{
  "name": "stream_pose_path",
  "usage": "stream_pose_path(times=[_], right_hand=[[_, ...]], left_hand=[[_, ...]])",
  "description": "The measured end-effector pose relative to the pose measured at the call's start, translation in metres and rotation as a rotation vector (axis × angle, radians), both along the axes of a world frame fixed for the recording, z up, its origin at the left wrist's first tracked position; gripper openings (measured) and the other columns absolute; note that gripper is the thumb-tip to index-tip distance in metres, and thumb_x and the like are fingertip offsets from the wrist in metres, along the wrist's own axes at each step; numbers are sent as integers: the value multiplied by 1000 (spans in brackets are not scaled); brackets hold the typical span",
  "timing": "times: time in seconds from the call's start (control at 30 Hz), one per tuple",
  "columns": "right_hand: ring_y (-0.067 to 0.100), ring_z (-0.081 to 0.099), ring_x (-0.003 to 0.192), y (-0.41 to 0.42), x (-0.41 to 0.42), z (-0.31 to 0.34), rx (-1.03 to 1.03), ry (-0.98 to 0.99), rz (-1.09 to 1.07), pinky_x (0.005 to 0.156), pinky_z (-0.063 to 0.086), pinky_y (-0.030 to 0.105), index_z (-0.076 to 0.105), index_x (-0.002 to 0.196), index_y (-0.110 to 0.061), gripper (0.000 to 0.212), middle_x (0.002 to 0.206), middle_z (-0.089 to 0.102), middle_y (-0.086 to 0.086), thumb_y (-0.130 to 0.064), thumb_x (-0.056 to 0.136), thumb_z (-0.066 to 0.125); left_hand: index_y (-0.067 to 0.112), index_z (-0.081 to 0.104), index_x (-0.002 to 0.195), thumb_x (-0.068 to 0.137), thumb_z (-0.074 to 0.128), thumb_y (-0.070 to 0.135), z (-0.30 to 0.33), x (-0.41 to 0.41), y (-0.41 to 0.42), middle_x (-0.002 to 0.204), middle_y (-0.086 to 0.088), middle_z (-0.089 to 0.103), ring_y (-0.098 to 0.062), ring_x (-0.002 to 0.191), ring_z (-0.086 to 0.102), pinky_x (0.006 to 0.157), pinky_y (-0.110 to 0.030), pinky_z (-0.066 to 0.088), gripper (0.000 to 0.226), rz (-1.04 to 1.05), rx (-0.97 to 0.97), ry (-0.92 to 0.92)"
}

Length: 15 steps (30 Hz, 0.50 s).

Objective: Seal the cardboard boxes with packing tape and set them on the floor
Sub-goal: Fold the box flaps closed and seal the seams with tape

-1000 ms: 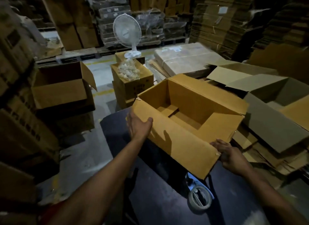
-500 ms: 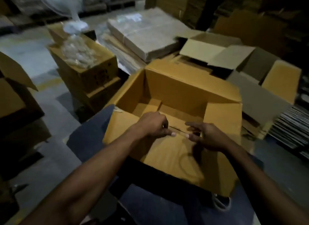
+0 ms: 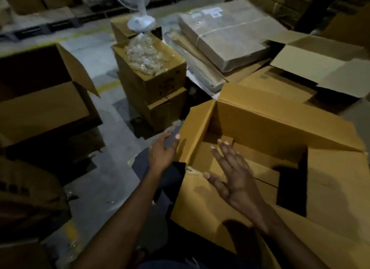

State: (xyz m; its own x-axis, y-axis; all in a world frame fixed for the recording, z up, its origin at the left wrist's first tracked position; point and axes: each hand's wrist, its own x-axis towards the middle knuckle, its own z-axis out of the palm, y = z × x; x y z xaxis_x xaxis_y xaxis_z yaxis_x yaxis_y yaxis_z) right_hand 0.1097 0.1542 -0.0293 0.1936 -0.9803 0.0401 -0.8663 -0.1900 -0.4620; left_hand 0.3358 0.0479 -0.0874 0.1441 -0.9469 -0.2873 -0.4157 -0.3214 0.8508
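The open cardboard box (image 3: 266, 148) sits on the dark work surface (image 3: 170, 180) right in front of the person, its flaps unfolded and no tape on it yet. The left hand (image 3: 162, 154) reaches with loose fingers to the box's left side flap, while the right hand (image 3: 234, 176) hovers flat and spread over the near flap — neither grasps anything. This looks like the flap-folding step; next the flaps need pressing shut before taping — no tape roll is in view.
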Motion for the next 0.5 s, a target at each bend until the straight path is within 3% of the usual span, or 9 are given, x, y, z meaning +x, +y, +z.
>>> stream_pose_path(times=[0.07,0.17,0.3,0.37,0.43,0.5], right_hand=[[7,-17,155,-12,23,-6,14,119,51,125,1,44,-1,162,-36,82,170,-12,-11,-79,95,18],[10,-28,152,-24,41,-13,66,235,101,126,-5,51,-12,161,-31,91,167,-25,-7,-85,89,1],[9,-27,152,-21,40,-13,85,176,76,126,-7,48,-12,161,-33,88,168,-23,-8,-83,93,11],[6,-24,152,-17,29,-9,79,95,20,124,-7,45,-4,162,-35,85,169,-17,-10,-81,95,18],[5,-21,153,-12,8,-6,98,64,-63,125,-4,46,7,162,-39,83,170,-12,-11,-82,93,19],[8,-14,155,-1,-19,-7,112,92,-129,126,7,53,21,160,-40,81,170,-2,-11,-84,91,19]], left_hand=[[27,53,147,68,48,101,-18,17,-25,145,-10,59,-31,129,58,109,-56,48,109,-10,304,298],[15,59,136,92,51,77,15,23,-37,122,-11,66,-28,110,63,94,-43,54,77,-34,469,501],[13,66,132,96,72,38,54,45,-43,124,-8,69,-18,103,67,82,-33,57,44,-30,215,415],[15,69,128,95,73,20,86,53,-39,119,-7,74,-18,98,73,71,-27,58,34,-45,63,457],[16,70,128,94,73,12,120,39,-29,111,-3,78,-11,93,76,66,-20,57,34,-131,-77,531],[19,66,135,95,74,22,144,6,-10,119,4,76,-7,108,72,77,-22,59,41,-321,-226,499]])
